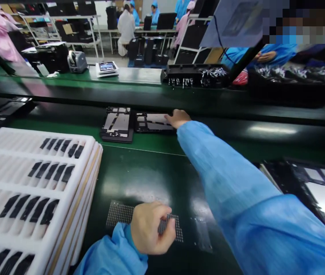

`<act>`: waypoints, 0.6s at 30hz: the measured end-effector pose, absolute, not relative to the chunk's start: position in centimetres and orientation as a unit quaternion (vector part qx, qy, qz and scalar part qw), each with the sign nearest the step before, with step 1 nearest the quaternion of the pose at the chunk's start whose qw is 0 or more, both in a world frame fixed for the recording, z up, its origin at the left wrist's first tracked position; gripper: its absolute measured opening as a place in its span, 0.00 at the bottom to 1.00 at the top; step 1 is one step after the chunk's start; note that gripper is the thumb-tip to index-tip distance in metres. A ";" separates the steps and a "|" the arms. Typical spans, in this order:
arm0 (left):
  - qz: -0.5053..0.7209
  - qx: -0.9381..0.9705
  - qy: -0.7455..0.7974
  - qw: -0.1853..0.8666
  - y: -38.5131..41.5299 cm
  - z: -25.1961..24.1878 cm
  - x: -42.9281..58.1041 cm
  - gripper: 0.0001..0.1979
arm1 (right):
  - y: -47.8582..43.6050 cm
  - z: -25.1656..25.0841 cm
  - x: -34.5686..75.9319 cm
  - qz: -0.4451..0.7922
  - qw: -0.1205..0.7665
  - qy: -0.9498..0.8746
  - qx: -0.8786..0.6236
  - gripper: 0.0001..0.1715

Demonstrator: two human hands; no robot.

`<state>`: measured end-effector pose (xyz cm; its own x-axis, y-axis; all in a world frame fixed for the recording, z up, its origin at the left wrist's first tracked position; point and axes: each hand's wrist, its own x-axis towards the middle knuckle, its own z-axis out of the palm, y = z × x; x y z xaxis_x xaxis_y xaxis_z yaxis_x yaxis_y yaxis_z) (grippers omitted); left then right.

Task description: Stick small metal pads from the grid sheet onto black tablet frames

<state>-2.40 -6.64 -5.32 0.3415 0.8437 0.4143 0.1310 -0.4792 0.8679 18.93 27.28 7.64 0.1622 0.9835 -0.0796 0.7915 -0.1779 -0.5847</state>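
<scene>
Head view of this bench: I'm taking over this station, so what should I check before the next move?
1. Left hand pinching the perforated sheet: ok, fingers closed on it above the dark mat.
2. Right hand on the black frame: ok, fingertips on its near edge.
3. Second frame beside it: ok, lying flat on the green belt.
4. Black parts in the white foam trays: ok, sitting in their slots.
5. Perforated sheet's holes undamaged: cannot tell, too small to see.
</scene>
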 end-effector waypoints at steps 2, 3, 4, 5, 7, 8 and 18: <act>0.462 0.699 0.342 0.426 -7.0 -4.8 -2.2 0.17 | 26.9 7.6 21.8 0.267 0.199 -0.536 -0.776 0.27; 0.465 0.678 0.354 0.447 -7.1 -4.4 -2.0 0.17 | 26.5 7.5 22.5 0.300 0.201 -0.506 -0.783 0.27; 0.470 0.650 0.371 0.468 -6.9 -4.0 -1.7 0.18 | 25.9 7.3 22.6 0.331 0.206 -0.485 -0.783 0.27; 0.478 0.614 0.393 0.489 -6.3 -3.5 -1.2 0.18 | 25.0 7.1 22.3 0.365 0.216 -0.468 -0.775 0.27; 0.495 0.532 0.439 0.529 -4.3 -2.5 0.0 0.20 | 21.9 6.8 21.0 0.431 0.244 -0.444 -0.747 0.24; 0.502 0.490 0.456 0.548 -2.8 -2.0 0.8 0.23 | 19.6 6.6 20.4 0.463 0.259 -0.436 -0.727 0.23; 0.377 0.514 0.407 0.655 -3.1 -0.3 5.7 0.23 | -18.6 8.6 30.7 0.538 0.436 -0.439 -0.572 0.33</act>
